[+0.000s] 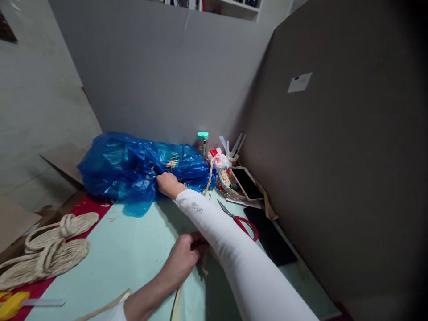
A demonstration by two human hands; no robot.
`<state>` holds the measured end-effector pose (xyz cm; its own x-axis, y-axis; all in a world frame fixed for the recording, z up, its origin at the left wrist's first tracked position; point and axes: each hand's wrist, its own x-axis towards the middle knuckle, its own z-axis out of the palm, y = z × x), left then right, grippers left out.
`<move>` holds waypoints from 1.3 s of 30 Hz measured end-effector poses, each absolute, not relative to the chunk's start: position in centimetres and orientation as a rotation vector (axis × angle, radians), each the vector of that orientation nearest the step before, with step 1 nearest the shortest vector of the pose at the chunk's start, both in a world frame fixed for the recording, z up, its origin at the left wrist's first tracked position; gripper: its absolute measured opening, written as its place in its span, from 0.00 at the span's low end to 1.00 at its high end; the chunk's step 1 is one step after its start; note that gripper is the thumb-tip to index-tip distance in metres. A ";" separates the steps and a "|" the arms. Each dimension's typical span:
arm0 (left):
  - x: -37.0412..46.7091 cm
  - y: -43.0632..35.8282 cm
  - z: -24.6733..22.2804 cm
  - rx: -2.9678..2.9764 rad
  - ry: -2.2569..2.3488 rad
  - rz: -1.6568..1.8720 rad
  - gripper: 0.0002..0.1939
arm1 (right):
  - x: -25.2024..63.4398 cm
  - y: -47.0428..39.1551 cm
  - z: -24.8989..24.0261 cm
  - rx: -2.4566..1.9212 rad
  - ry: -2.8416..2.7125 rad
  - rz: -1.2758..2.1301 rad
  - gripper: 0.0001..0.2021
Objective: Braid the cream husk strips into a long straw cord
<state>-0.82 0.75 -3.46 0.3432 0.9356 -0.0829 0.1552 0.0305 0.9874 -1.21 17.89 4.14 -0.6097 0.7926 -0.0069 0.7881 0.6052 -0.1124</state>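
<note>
A large crumpled blue plastic bag (123,165) lies along the back of the table, with a bundle of thin straw-coloured strips (172,162) showing through its opening. My right hand (168,184), reaching across in a white sleeve, is closed on the bag's near edge; its fingertips are partly hidden in the folds. Nearer to me, my left hand (183,258) is closed, its fingertips partly behind the right sleeve. From it hangs the end of a beige strip (204,266). Another beige strip (176,305) runs below the left wrist.
Red-handled scissors (245,226) lie right of my right arm, beside a black flat object (272,238). Behind are a phone (247,183), a woven basket (222,180) and a green-lidded jar (202,145). Braided straw sandal shapes (63,256) and a yellow glue gun (15,305) lie left.
</note>
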 end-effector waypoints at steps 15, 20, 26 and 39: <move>-0.3 -0.7 -1.9 1.131 1.065 0.949 0.24 | 26.4 8.1 4.7 -2.342 -1.831 -0.375 0.12; 0.1 -1.0 -1.9 1.054 1.095 0.980 0.27 | 28.3 7.6 2.3 -2.371 -1.911 -0.297 0.11; 0.1 -1.4 -1.3 1.069 1.078 0.967 0.22 | 27.8 7.9 1.8 -2.353 -1.897 -0.319 0.15; -0.4 -1.0 -1.7 1.047 1.004 0.930 0.14 | 26.6 3.9 6.3 -1.829 -1.659 0.041 0.10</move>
